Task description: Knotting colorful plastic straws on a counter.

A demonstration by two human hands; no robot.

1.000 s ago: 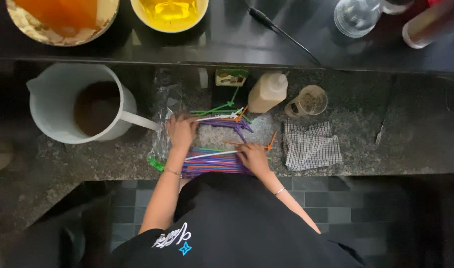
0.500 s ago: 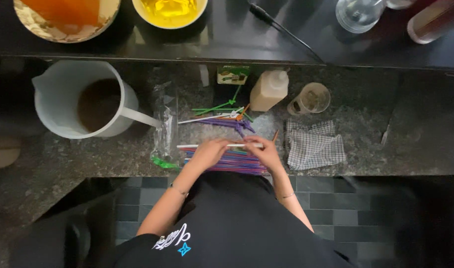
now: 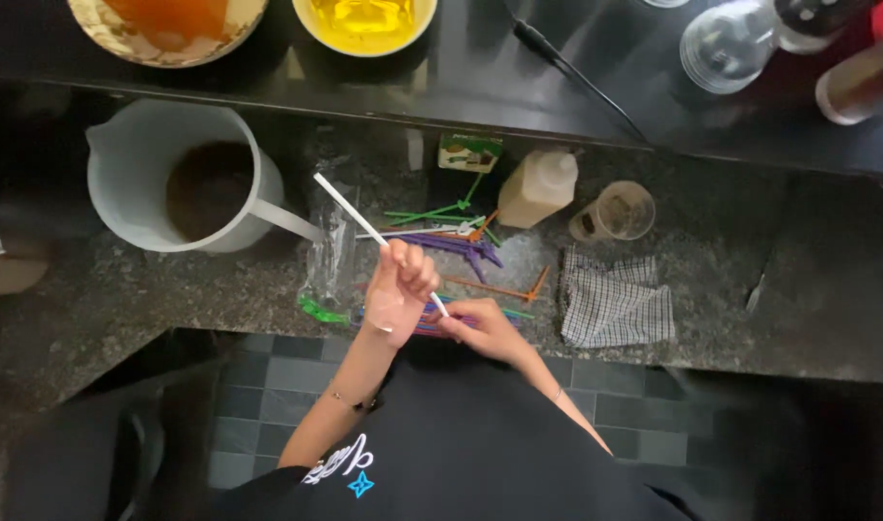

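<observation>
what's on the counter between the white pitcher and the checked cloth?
In the head view, between the white pitcher and the checked cloth: a clear plastic bag, a scatter of coloured sticks, and the left hand raising a white stick.

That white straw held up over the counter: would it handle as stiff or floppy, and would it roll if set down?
The white straw stays straight though the left hand grips only its lower part, so probably stiff and light. Being thin and round, it may roll on the granite counter.
</observation>
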